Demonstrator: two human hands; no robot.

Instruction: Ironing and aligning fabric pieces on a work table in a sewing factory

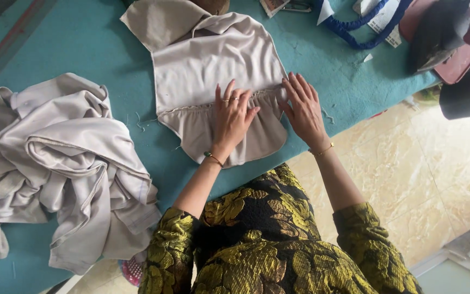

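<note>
Beige fabric garment piece with a gathered ruffle hem (213, 71) lies flat on the teal felt-covered surface (99, 49), directly in front of the person, its ruffle nearest the surface's edge. Both hands rest palm-down on the gathered seam. The left hand (232, 117), with rings and a thin bracelet, lies with fingers spread and flat on the seam and ruffle, grip released, grasping nothing. The right hand (303, 109), with a gold bracelet at the wrist, presses the seam's right end, fingers extended and likewise released. Black-and-gold floral sleeves (172, 253) cover the person's arms nearest the camera. To the left, well apart from the garment piece, sits a crumpled heap of similar beige cloth (61, 163). Farther off, beyond the piece, lie a blue cord (354, 32) and a dark red object (458, 60), partly hidden.
</note>
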